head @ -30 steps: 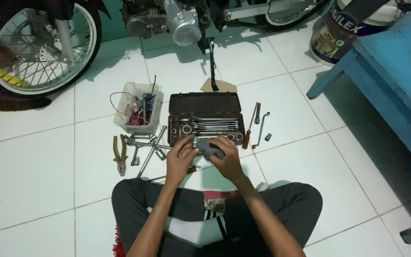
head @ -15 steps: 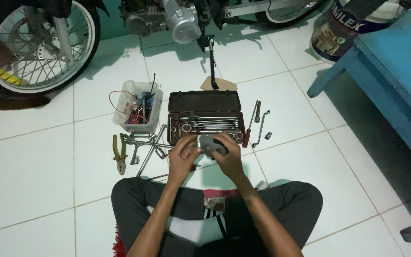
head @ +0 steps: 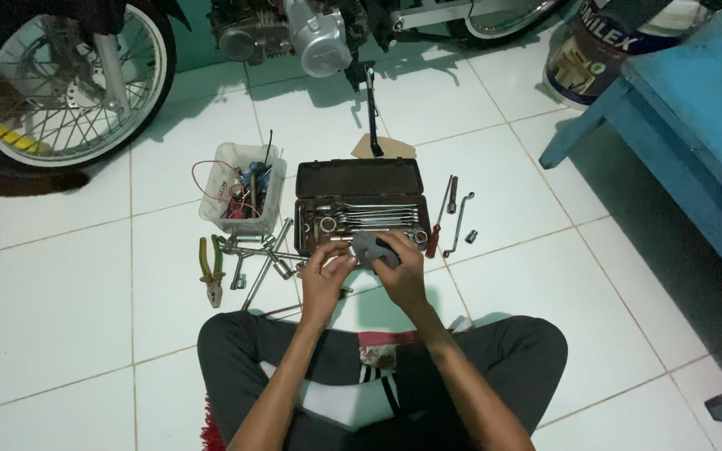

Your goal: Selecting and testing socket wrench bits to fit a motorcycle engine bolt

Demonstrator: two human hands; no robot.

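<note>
Left hand (head: 325, 277): has edged slightly up and toward the open tool case (head: 359, 205), fingers now curled in front of its near edge.
Right hand (head: 400, 271): has shifted a little with it.
Grey part (head: 373, 246): turned between both hands, now sitting higher, overlapping the case's near edge.

One head-worn view – looks steeply down from above the seated person, faces toward 12 o'clock, toolbox (head: 359, 205) near, motorcycle wheel (head: 68, 83) at 10 o'clock.
</note>
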